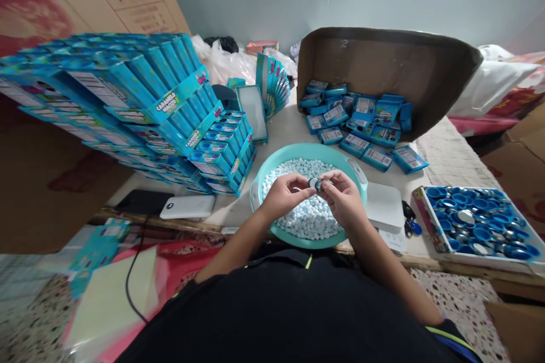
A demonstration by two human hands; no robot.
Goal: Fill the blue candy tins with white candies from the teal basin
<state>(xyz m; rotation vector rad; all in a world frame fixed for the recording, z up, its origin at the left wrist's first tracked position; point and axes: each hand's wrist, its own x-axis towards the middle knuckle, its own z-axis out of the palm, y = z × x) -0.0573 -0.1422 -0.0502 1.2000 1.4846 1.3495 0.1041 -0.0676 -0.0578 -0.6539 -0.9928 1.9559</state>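
Over a turquoise basin (360,167), my left hand (283,197) and my right hand (343,201) meet at the fingertips. Between them is a small round tin (314,183) with a dark blue rim and a pale face. Thumb and fingers of each hand pinch it; whether it is in one piece or two I cannot tell. Below lies a heap of small white and pale blue candies (313,222) filling the basin. To the right, a shallow box (430,232) holds many blue and silver round tin parts (481,218).
Stacked blue display boxes (166,105) rise at the left. Small blue packs (374,156) spill from a tipped cardboard box (426,68) at the back right. A white phone (187,207) lies left of the basin, a white flat box (385,207) right of it.
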